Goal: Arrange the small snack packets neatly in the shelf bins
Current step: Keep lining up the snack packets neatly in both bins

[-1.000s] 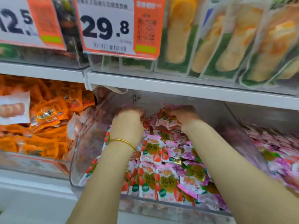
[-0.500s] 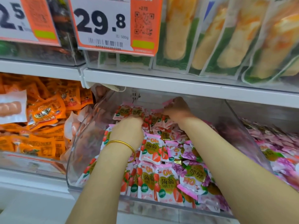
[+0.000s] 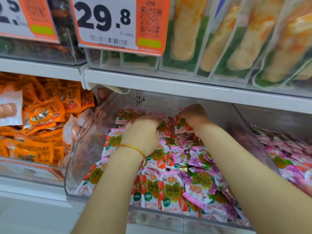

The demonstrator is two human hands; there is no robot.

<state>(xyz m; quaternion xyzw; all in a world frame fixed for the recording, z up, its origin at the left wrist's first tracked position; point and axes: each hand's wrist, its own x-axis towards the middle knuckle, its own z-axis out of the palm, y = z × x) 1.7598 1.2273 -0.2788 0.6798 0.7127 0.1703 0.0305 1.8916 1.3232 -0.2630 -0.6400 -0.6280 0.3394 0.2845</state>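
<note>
Both hands were deep in the clear bin (image 3: 81,159) under the shelf. The left hand (image 3: 143,132), a gold bangle (image 3: 133,147) at its wrist, had its fingers dug into the back row of snack packets (image 3: 170,191), though whether it gripped one I couldn't tell. The right hand (image 3: 194,117) was just beside it near the rear wall, fingers curled round a strawberry-printed packet. The packets filled the bin — red-and-white ones on the left, purple on the right. Orange packets (image 3: 42,115) sat in the neighbouring bin.
</note>
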